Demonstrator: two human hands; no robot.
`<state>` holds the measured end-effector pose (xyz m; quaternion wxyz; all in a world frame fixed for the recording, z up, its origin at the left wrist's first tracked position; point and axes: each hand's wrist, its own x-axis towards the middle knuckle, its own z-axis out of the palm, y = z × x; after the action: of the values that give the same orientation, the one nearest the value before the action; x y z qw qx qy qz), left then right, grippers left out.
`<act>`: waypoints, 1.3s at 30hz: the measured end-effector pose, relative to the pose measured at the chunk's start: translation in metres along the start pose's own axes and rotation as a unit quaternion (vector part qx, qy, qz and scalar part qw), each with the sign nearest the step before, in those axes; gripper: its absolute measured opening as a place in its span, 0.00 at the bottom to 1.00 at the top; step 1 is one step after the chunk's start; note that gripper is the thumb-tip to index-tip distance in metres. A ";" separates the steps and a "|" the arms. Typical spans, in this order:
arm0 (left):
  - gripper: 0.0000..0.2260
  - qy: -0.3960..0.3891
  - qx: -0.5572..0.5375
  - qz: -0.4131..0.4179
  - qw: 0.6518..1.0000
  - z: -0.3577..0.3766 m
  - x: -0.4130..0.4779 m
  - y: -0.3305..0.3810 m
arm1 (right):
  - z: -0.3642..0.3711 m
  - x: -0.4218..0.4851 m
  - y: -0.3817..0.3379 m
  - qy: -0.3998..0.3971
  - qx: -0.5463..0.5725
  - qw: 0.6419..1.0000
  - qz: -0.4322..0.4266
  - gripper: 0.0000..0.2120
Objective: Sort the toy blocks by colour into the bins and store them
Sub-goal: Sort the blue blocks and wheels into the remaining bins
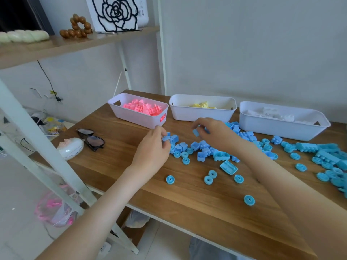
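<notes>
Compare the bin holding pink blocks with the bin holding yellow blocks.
The pink-block bin looks faintly lilac; the yellow-block bin looks white. The pink blocks are heaped close to their bin's rim, while the yellow blocks lie low in theirs. The pink-block bin sits leftmost and skewed; the yellow-block bin sits in the middle. Both are rounded rectangular plastic bins with handle cut-outs on the wooden table.

No words or numbers can be read; a yellow printed packet [53, 126] left of the brown wooden worktop [187, 199] carries only blurred lettering.
</notes>
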<state>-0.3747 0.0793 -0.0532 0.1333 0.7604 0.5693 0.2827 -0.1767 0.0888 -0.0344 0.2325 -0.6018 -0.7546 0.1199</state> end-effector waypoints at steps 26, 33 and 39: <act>0.13 -0.308 -0.094 0.256 0.911 0.165 -0.060 0.370 | -0.181 -0.286 0.182 0.057 -0.095 0.909 0.403 0.18; 0.20 -0.290 -0.107 0.322 0.895 0.152 -0.062 0.351 | -0.185 -0.286 0.153 0.175 -0.064 0.936 0.298 0.21; 0.21 -0.295 0.002 0.276 0.915 0.126 -0.044 0.274 | -0.162 -0.239 0.124 0.211 -0.036 0.959 0.187 0.13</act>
<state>-0.0937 -0.0332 -0.0230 0.2102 0.9363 0.2725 0.0697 0.0494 -0.1266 -0.0012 0.3384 -0.7519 -0.5658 0.0046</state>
